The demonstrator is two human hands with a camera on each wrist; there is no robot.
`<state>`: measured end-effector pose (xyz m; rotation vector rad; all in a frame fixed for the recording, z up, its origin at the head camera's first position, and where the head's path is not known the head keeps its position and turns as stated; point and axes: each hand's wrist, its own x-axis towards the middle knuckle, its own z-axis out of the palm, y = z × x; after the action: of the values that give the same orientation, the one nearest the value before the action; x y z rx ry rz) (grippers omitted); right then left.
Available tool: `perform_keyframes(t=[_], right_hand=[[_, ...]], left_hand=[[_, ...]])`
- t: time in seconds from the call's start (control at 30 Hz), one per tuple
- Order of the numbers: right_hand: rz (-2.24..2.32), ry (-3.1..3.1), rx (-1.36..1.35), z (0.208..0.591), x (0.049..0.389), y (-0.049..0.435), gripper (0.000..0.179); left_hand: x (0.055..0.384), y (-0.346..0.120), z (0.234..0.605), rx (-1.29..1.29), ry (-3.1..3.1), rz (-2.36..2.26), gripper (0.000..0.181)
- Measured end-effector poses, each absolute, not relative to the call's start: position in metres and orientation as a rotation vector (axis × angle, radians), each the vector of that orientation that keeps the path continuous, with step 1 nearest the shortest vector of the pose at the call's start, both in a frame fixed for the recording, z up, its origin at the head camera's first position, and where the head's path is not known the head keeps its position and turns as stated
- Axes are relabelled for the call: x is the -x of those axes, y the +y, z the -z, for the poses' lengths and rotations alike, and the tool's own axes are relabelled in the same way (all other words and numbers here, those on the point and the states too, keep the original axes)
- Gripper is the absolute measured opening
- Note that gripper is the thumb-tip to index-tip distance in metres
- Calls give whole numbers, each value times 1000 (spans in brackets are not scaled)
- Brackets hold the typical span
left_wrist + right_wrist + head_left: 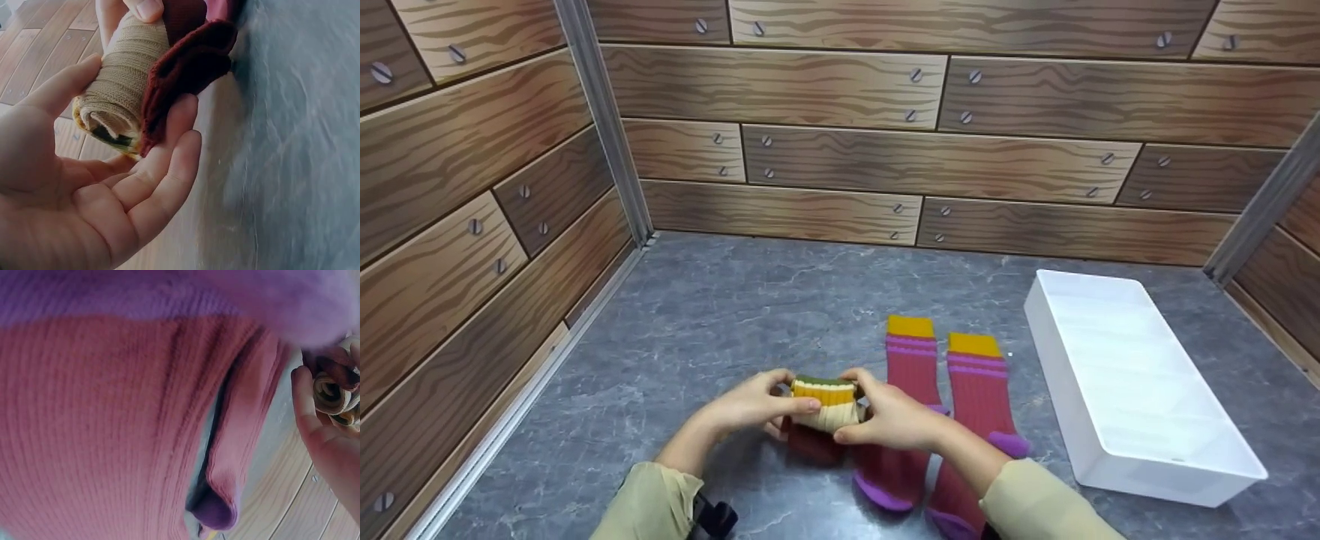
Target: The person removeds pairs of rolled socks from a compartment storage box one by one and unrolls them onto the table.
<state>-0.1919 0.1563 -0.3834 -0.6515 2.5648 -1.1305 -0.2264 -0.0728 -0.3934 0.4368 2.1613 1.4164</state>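
Observation:
A rolled-up pair of socks, cream with yellow and green bands and a dark red part, is held between both hands. My left hand grips its left end, thumb over the cream ribbing. On the other end, my right hand has its thumb at the front and fingers behind. The left wrist view shows the spiral end of the cream roll with a dark red flap beside the fingers. Just right of the hands lie two long crimson socks with yellow cuffs and purple heels and toes, partly covered by the right forearm.
A white divided box stands on the right of the grey marbled table. Wood-patterned walls enclose the back and sides. In the right wrist view a crimson sock fills much of the frame.

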Motion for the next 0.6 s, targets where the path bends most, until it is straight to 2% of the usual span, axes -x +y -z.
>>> perform_keyframes(t=[0.37,0.5,0.6], right_hand=[[1052,2573,663,389,196,155,56],[1045,2575,659,390,197,156,55],[1036,2604,671,391,199,156,54]], left_hand=[[225,-77,388,-509,2389,-1112,64],[223,-73,384,-658,2632,-1084,67],[221,-69,384,-876,2739,-1029,64]])
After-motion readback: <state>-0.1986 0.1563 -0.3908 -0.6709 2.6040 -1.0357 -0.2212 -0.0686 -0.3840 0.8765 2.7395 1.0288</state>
